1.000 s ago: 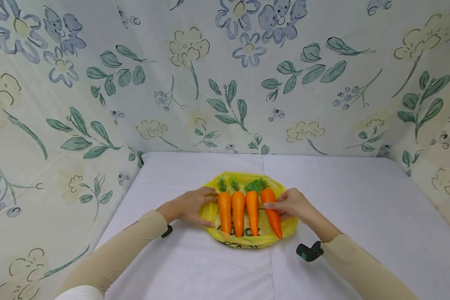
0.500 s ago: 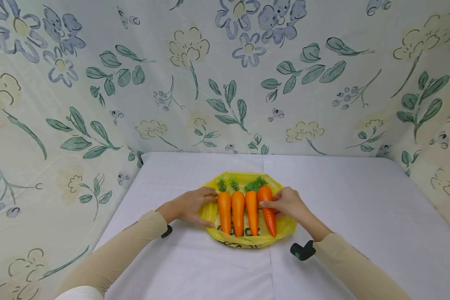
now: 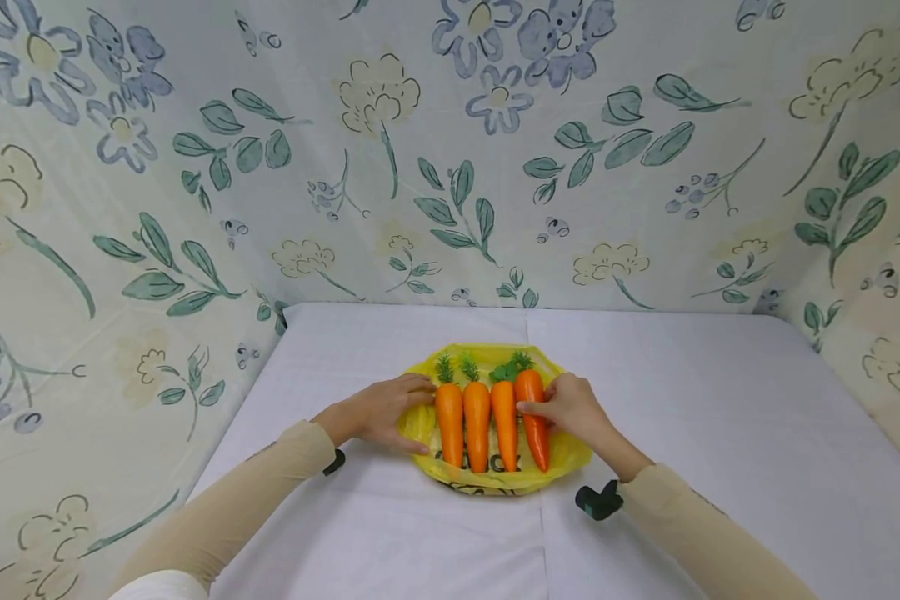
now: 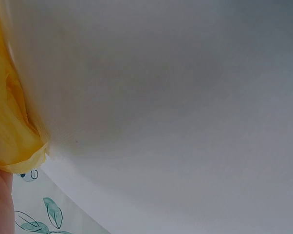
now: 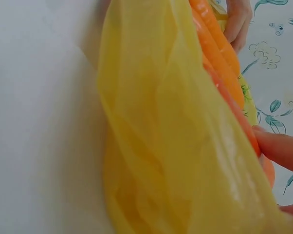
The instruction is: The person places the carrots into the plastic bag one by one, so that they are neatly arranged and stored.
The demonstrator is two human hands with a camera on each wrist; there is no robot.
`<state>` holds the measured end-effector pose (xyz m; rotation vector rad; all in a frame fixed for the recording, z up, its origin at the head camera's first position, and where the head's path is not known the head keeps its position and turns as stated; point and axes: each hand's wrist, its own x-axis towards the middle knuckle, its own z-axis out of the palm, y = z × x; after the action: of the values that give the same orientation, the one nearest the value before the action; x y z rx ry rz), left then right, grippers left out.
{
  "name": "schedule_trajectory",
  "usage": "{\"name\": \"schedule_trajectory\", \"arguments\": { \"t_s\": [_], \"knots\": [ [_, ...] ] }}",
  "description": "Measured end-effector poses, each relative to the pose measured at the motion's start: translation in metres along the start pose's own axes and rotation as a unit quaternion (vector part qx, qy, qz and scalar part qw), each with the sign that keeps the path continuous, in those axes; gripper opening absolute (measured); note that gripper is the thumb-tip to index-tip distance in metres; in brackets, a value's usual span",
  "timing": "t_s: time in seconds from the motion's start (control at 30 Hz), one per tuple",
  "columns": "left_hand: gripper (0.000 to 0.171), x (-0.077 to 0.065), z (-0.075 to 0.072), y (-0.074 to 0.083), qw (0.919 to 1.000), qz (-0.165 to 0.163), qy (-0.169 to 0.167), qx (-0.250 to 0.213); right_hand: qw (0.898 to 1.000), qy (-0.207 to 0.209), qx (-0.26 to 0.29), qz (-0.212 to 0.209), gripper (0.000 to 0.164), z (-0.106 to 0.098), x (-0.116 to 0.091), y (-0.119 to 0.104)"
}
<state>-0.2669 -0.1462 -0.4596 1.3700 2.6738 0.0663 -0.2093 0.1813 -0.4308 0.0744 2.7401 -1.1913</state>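
Note:
Several orange carrots (image 3: 477,429) with green tops lie side by side in a spread-open yellow plastic bag (image 3: 567,454) with black lettering. My left hand (image 3: 386,412) holds the bag's left side, fingers at its edge and thumb toward the front; in the left wrist view only one finger (image 4: 0,202) shows below the yellow plastic. With thumb and fingers, my right hand (image 3: 576,410) pinches the rightmost, redder carrot (image 3: 537,450) inside the bag. In the right wrist view the bag's wall (image 5: 171,126) hides most of that carrot (image 5: 232,108).
A white cloth (image 3: 682,400) covers the table under the bag. Floral fabric (image 3: 450,167) hangs behind and along both sides. A small black camera (image 3: 598,502) is worn at the right wrist, another (image 3: 335,462) at the left.
My right hand has moved left with the rightmost carrot, bringing it closer to its neighbour and more nearly parallel to the row. The left hand has stayed in place.

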Motion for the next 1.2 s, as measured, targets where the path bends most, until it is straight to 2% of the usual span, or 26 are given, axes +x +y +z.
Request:
{"name": "schedule_trajectory", "arguments": {
  "t_s": [0.23,0.7,0.97,1.2],
  "knots": [
    [0.088,0.001,0.000,0.000,1.0000,0.002,0.000,-0.001,0.999,0.014,-0.021,-0.022,0.041,0.002,-0.002,-0.002],
    [0.090,0.001,0.000,-0.001,1.0000,0.004,0.003,-0.003,0.999,0.021,-0.018,-0.026,0.043,0.004,-0.006,0.003],
    [0.090,0.000,0.001,0.000,0.9999,0.005,0.009,-0.001,1.000,0.017,-0.005,-0.014,0.044,0.005,-0.007,0.007],
    [0.091,0.000,0.003,0.000,0.9999,0.001,0.006,0.009,1.000,-0.002,0.026,0.016,0.044,0.004,-0.007,0.011]
  ]
}}
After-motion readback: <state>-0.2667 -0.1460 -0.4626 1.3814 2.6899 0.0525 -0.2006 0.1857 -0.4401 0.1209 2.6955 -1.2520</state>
